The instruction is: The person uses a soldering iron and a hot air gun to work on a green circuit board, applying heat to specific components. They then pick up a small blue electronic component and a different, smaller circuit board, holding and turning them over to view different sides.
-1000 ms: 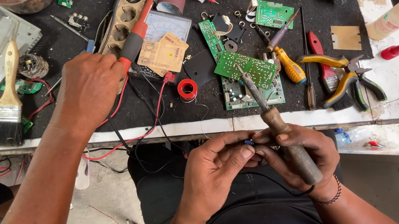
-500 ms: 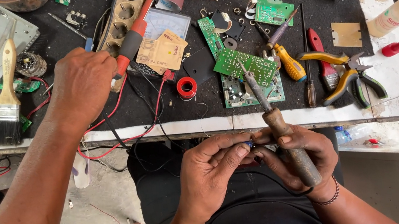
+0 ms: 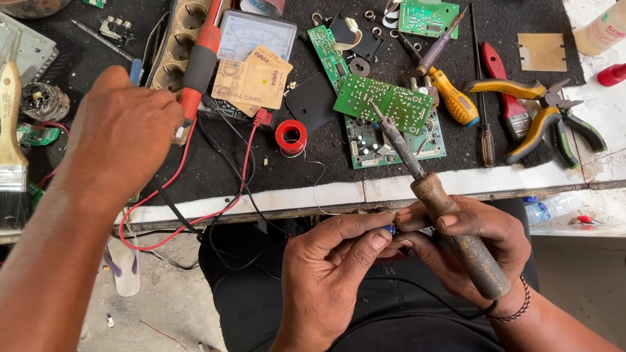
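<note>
Closest to me, my left hand (image 3: 328, 270) is pinched shut, thumb and forefinger pressed on a tiny blue part (image 3: 390, 230) held just over my lap, below the bench edge (image 3: 448, 180). It's mostly hidden by the fingertips, so I can't tell its shape. My guess is it's very light, stiff and easy to drop or flick away; it wants a fingertip pinch on its sides, firm but not crushing.

My right hand (image 3: 471, 247) meets it, fingertips touching the same part, while the palm and outer fingers are wrapped round the wooden handle of a soldering iron (image 3: 438, 198). The iron slants up and away, tip over the boards. I'd judge it top-heavy when held this low, and the metal shaft is no place to grip; the handle is the only safe hold.

Further out, a green board (image 3: 380, 98) lies on the black mat, with a red tape roll (image 3: 291, 135) just left of it and yellow pliers (image 3: 536, 103) to the right.

To the far left, another person's hand (image 3: 118, 136) rests fingers curled beside a red probe (image 3: 200, 68) on the power strip (image 3: 177, 30). I can't tell whether it is gripping anything. A brush (image 3: 5, 158) lies beyond.
</note>
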